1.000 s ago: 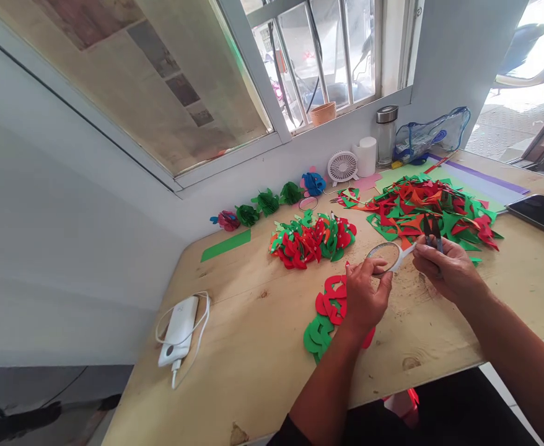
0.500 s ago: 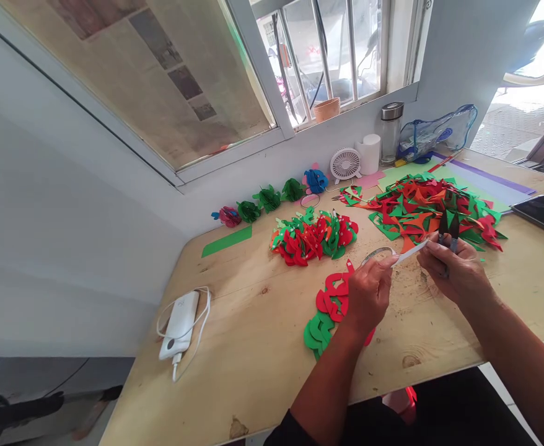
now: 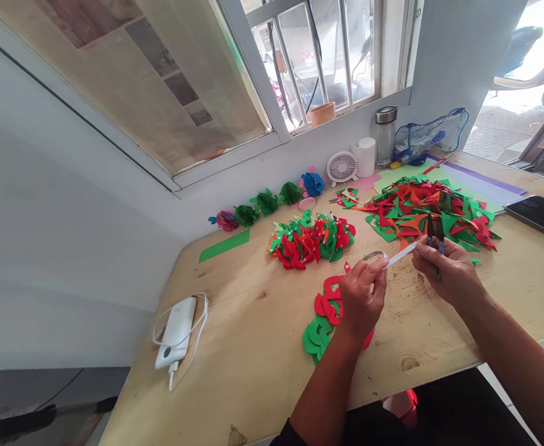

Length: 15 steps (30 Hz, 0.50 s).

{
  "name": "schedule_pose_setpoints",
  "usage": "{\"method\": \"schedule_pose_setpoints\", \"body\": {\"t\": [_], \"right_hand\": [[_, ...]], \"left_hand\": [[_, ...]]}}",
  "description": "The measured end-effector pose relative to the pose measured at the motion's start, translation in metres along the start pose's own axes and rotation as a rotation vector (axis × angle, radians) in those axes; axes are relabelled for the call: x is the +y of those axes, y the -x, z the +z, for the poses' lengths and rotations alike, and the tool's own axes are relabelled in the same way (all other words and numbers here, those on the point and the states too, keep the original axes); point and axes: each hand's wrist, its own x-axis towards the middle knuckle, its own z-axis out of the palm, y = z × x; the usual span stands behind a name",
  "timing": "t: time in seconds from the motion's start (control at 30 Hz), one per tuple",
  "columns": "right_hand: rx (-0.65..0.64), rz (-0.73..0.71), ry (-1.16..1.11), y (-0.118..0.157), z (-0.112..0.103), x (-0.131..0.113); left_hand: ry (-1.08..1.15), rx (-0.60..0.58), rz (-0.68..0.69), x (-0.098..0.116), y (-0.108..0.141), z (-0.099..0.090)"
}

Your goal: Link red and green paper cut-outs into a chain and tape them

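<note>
A narrow white strip of tape (image 3: 401, 254) stretches between my two hands above the tabletop. My left hand (image 3: 363, 296) is closed, pinching the strip's left end, with a ring-shaped tape roll (image 3: 375, 254) right behind its fingers. Tucked in my closed right hand (image 3: 448, 266) is a pair of scissors (image 3: 435, 234), dark blades pointing up, while its thumb and fingertip pinch the strip's other end. Red cut-out shapes (image 3: 331, 300) and green cut-out shapes (image 3: 316, 337) lie beside my left forearm, partly hidden by it.
Behind my hands are a bundle of red and green cut-outs (image 3: 311, 240) and a heap of paper scraps (image 3: 432, 207). A power bank (image 3: 177, 331) with its cable lies left. A small fan (image 3: 341, 167), a glass bottle (image 3: 385, 139) and a phone (image 3: 541, 217) are also on the table.
The view has shifted slightly. My right hand and the scissors have moved a little to the left; both hands keep their hold on the strip.
</note>
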Motion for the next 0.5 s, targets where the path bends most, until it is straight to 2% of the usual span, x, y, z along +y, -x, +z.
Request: {"method": "schedule_pose_setpoints", "body": {"t": [0.33, 0.5], "right_hand": [[0.046, 0.119, 0.039, -0.0027, 0.0007, 0.0032], [-0.029, 0.225, -0.002, -0.0015, -0.0025, 0.0056]], "left_hand": [[0.04, 0.112, -0.032, -0.0072, -0.0006, -0.0066], [0.058, 0.141, -0.052, -0.0084, -0.0004, -0.0075]]}}
